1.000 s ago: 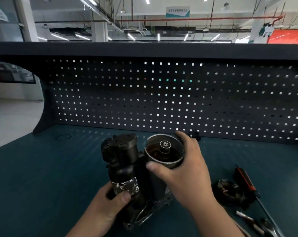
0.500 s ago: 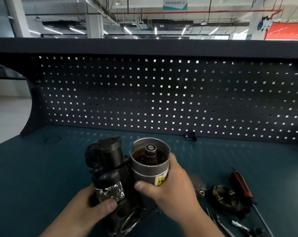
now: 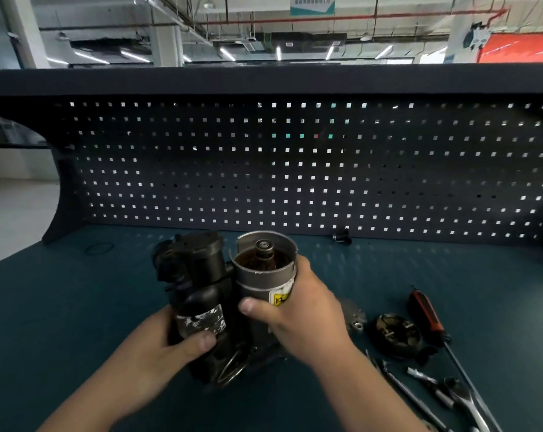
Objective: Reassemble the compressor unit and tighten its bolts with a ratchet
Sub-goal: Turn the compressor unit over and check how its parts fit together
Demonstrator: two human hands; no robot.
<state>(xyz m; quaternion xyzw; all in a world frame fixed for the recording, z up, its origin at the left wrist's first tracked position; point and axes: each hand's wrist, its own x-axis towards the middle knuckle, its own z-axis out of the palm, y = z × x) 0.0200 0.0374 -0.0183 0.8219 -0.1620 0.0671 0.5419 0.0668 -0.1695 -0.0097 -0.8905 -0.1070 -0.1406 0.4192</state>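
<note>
The compressor unit stands upright on the dark green bench. Its black body [image 3: 198, 275] carries a worn label, and my left hand [image 3: 173, 344] grips it low down with the thumb across the label. Beside it stands the open grey metal cylinder [image 3: 264, 275] with a shaft end showing inside. My right hand [image 3: 301, 313] wraps round this cylinder over a yellow warning sticker. A ratchet [image 3: 460, 397] lies on the bench at the lower right, away from both hands.
A round black end cover [image 3: 395, 333] and a metal plate [image 3: 352, 314] lie right of the unit. A red-handled screwdriver [image 3: 426, 313] and long bolts [image 3: 404, 391] lie nearby. A small black part [image 3: 341, 236] sits by the pegboard [image 3: 295, 166]. An O-ring [image 3: 99, 247] lies far left.
The unit sits lower and more to the left in view as the camera shifted. My right hand slid from the cylinder's rim down onto its side; my left hand keeps its grip.
</note>
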